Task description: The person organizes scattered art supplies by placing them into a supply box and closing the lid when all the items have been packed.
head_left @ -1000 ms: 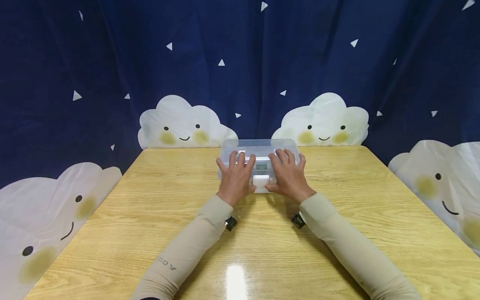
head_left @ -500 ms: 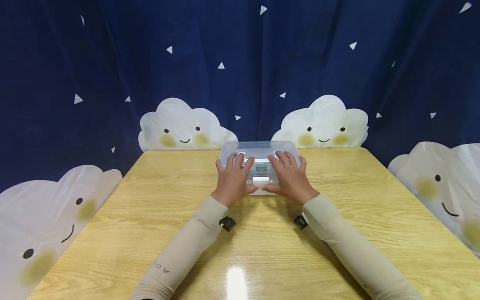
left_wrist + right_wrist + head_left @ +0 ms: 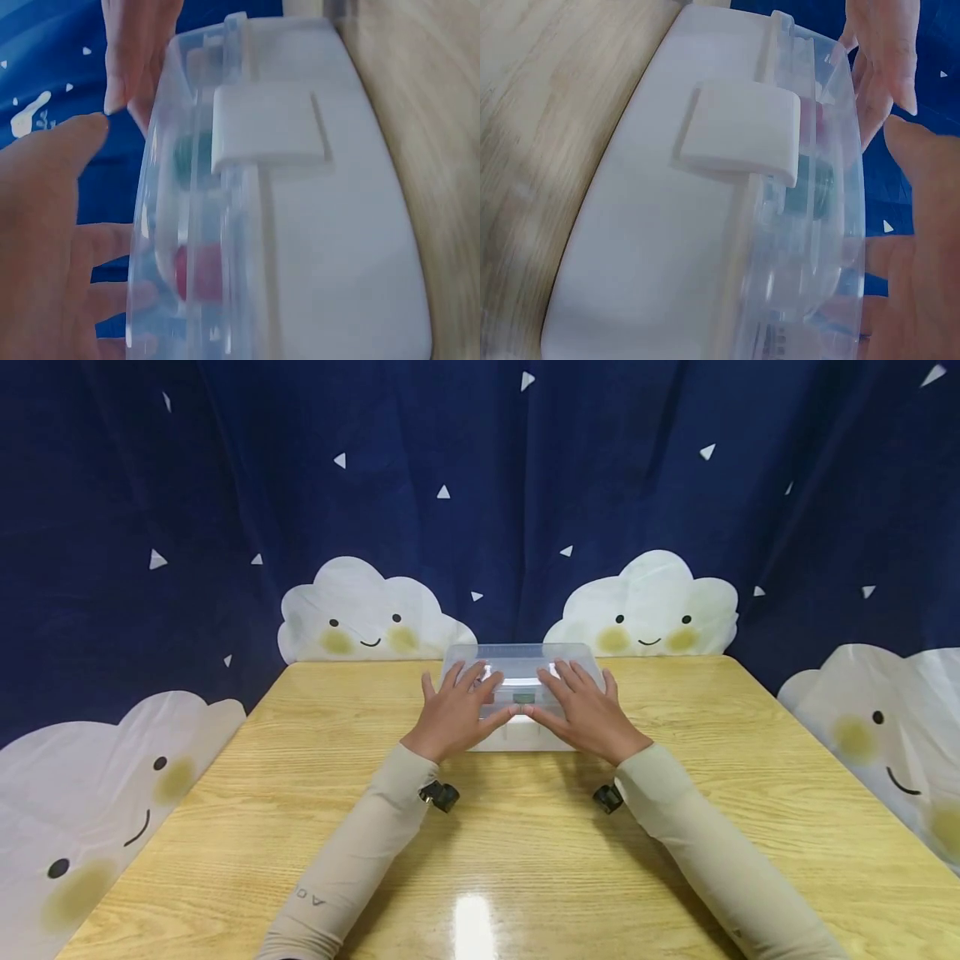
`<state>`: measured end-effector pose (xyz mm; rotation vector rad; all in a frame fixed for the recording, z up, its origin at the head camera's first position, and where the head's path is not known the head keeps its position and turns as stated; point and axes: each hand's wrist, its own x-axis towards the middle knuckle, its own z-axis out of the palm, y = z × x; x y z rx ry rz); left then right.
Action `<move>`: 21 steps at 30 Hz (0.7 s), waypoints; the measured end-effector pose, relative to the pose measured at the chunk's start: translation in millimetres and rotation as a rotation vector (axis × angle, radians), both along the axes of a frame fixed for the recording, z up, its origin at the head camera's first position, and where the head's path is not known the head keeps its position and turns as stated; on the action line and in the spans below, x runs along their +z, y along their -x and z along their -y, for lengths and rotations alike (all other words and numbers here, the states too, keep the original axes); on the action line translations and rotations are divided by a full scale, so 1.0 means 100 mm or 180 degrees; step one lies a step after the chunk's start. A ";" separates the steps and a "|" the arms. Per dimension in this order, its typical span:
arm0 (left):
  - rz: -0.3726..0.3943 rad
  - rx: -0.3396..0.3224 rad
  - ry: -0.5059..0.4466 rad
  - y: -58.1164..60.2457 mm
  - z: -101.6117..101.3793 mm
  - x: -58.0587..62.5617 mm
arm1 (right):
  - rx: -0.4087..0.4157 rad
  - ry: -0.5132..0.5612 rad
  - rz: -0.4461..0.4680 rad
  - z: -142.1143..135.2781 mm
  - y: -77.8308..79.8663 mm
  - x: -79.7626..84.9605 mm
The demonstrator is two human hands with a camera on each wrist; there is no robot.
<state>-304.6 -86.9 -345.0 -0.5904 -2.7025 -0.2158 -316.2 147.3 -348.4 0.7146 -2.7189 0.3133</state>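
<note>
A storage box with a white base (image 3: 337,247) and a clear lid (image 3: 517,653) stands at the far middle of the table. My left hand (image 3: 453,714) lies spread over the left part of the lid, and my right hand (image 3: 592,714) over the right part. Both thumbs reach inward, their tips almost meeting above the front edge. The white latch (image 3: 742,127) lies flat against the front and overlaps the lid's rim. Through the clear plastic show a green item (image 3: 810,186) and a red item (image 3: 199,271); their kinds are unclear.
The box stands on a wooden table (image 3: 300,735), near its back edge. Behind hangs a dark blue curtain (image 3: 495,510) with white triangles and smiling clouds. A small black device is strapped at each wrist.
My thumbs have risen from beside the front latch to the lid's edge. Both hands have flattened and spread, and the wrists have moved apart. The box stays in place.
</note>
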 end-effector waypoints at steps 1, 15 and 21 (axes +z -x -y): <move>0.0029 0.0027 -0.0031 0.00 0.02 0.01 | -0.0002 0.0002 0.0024 -0.01 0.00 0.01; 0.0410 0.0524 -0.0263 0.12 0.35 0.02 | -0.0275 0.0144 0.0401 -0.25 0.08 0.09; 0.0573 0.0680 -0.0367 0.18 0.54 0.02 | -0.0385 0.0138 0.0531 -0.36 0.13 0.11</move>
